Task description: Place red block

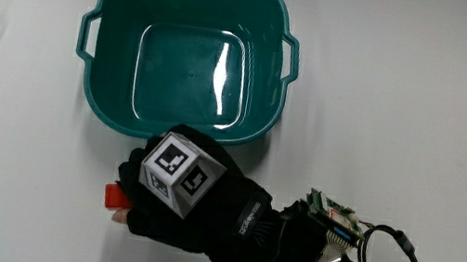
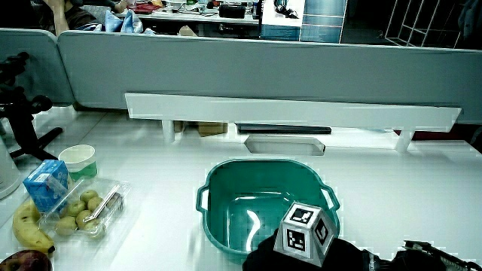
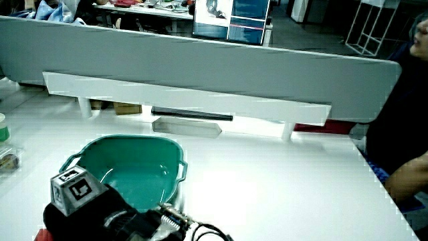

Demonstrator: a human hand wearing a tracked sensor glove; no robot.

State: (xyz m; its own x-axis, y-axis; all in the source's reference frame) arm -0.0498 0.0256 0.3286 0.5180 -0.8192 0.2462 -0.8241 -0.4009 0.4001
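Black-gloved hand [image 1: 194, 205] w/ patterned cube, fingers clenched on small red block [image 1: 116, 196] at white table [image 1: 425, 105], just nearer me than empty teal plastic tub [image 1: 122, 1]. Block visible in main view; only a side view shows banana [image 2: 30, 228], blue carton [image 2: 47, 184], grey partition [image 2: 226, 68].

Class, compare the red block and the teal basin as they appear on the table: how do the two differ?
The red block is small and solid; the teal basin is far larger, hollow, and has side handles. The block is mostly covered by the hand; the basin stands in plain sight with nothing in it. The block lies nearer the person than the basin. Both are on the white table.
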